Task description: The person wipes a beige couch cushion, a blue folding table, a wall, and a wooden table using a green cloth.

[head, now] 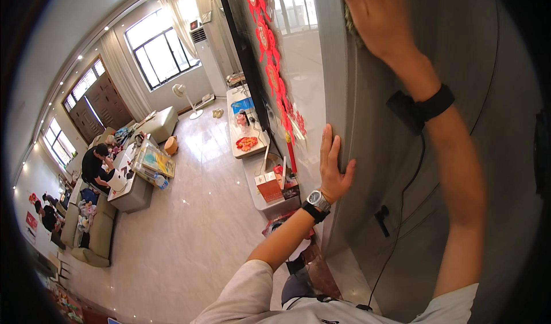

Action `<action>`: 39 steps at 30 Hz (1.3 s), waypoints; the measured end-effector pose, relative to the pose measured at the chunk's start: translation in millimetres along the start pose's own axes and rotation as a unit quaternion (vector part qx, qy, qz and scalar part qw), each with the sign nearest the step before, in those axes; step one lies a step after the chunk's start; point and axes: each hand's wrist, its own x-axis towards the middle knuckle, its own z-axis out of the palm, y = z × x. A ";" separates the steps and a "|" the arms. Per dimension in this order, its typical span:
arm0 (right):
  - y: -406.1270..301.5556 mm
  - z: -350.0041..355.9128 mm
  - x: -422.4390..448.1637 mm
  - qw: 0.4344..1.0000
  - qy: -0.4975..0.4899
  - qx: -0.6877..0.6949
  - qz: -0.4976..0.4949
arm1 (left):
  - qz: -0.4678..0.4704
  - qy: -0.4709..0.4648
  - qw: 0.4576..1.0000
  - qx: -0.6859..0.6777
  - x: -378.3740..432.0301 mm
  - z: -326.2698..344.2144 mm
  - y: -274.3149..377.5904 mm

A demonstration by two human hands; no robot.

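Observation:
My right hand [379,18] is raised at the top right, pressing a fuzzy greenish cloth [353,25] against the upper part of a grey door frame [333,66]; most of the cloth is hidden beneath the palm. Lower down, my left hand [335,167] rests flat on the frame's edge with its fingers pointing up, and holds nothing. A metal watch [317,199] and a black band are on my left wrist. A black strap with a small dark device [407,111] and a hanging cable is on my right wrist. A grey door [413,246] with a black handle [382,220] stands at the right.
Red hanging decorations [273,66] cover the glossy wall beside a large dark television [245,53]. Below stands a low cabinet [254,150] with red boxes [269,186]. Across the room, a person in black [92,167] is at a table near a sofa [103,233]; other people stand beyond.

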 end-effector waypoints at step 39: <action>-5.0 -53.1 -7.1 0.895 -0.281 0.064 -0.340 | -0.038 -0.003 0.994 0.099 0.7 -8.5 26.6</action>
